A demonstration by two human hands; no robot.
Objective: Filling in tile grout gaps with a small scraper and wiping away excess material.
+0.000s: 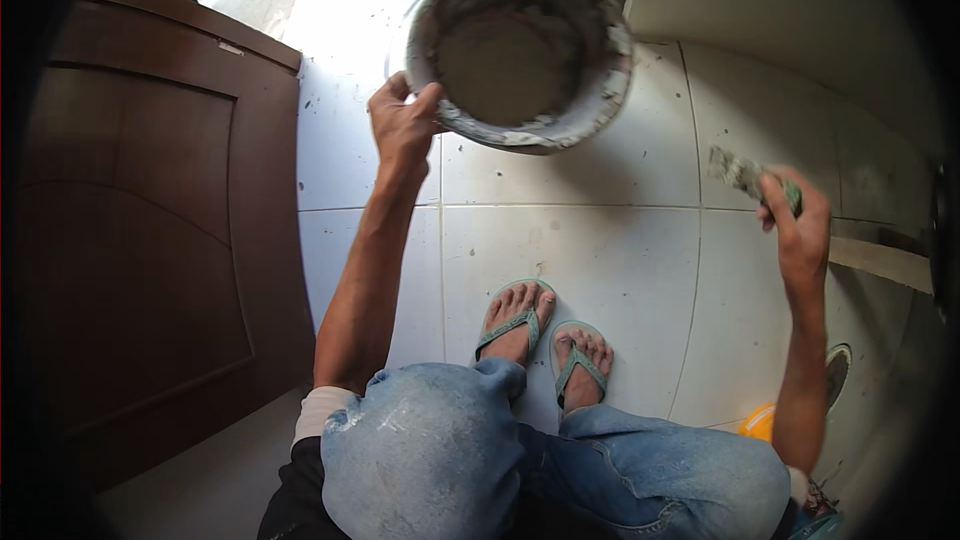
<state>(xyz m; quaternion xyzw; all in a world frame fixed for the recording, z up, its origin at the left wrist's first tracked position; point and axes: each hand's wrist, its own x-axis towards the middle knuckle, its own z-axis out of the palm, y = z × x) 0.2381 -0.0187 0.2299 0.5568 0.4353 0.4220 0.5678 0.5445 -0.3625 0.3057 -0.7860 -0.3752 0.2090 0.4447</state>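
My left hand grips the near-left rim of a round bucket, thumb over the edge. The bucket is tipped so that its mouth faces me. Grey wet-looking mortar lies in the bottom, and more is smeared on the wall and rim. Off to the right, my right hand is closed round a short hand tool caked in grey mortar. Its crusted end points left, apart from the bucket. Under the crust I cannot tell exactly what kind of tool it is.
A brown panelled wooden door stands on the left. White floor tiles with grey specks spread below, my sandalled feet on them. To the right are a pale ledge and a round floor opening. An orange-yellow object shows beside my knee.
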